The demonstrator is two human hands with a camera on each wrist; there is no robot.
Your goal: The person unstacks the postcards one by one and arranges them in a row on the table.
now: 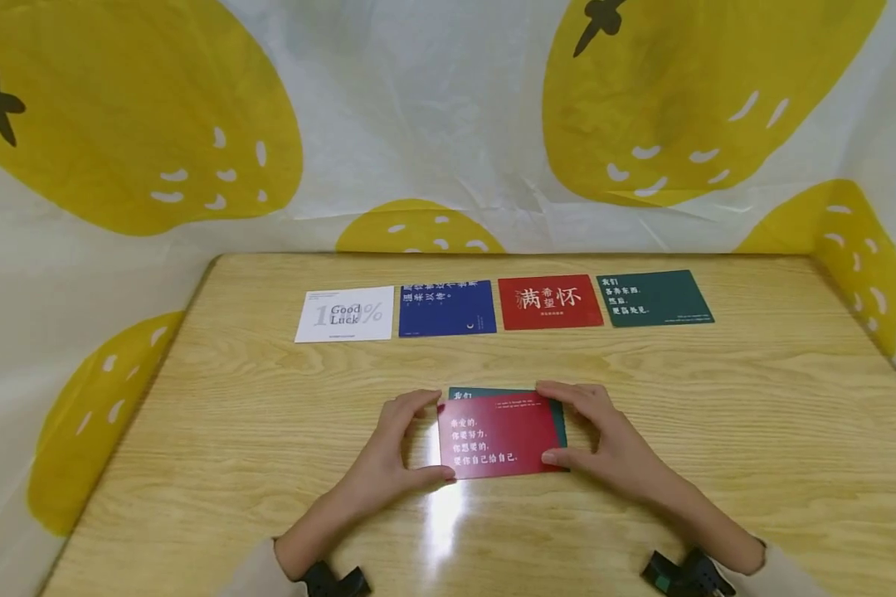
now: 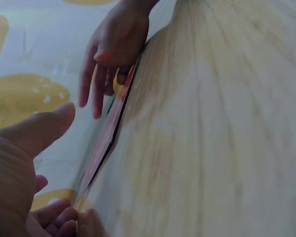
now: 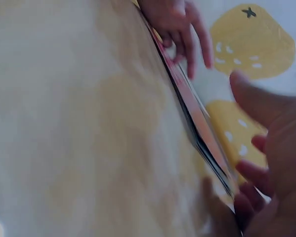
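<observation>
A red card [image 1: 493, 435] with white writing lies over a dark green card [image 1: 560, 423], whose top and right edges stick out from under it. Together they form a small stack, seen edge-on in both wrist views. My left hand [image 1: 388, 452] holds the stack at its left end, index finger by the upper corner and thumb by the lower one. At the right end my right hand [image 1: 608, 448] grips it, index fingertip on the top edge and thumb overlapping the lower right. Whether the stack touches the table cannot be told.
Along the back of the wooden table [image 1: 231, 431] lie a white card [image 1: 343, 315], a blue card [image 1: 448, 311], another red card [image 1: 550, 303] and another green card [image 1: 655, 298] in a row. A white cloth with yellow fruit prints [image 1: 426, 124] hangs behind.
</observation>
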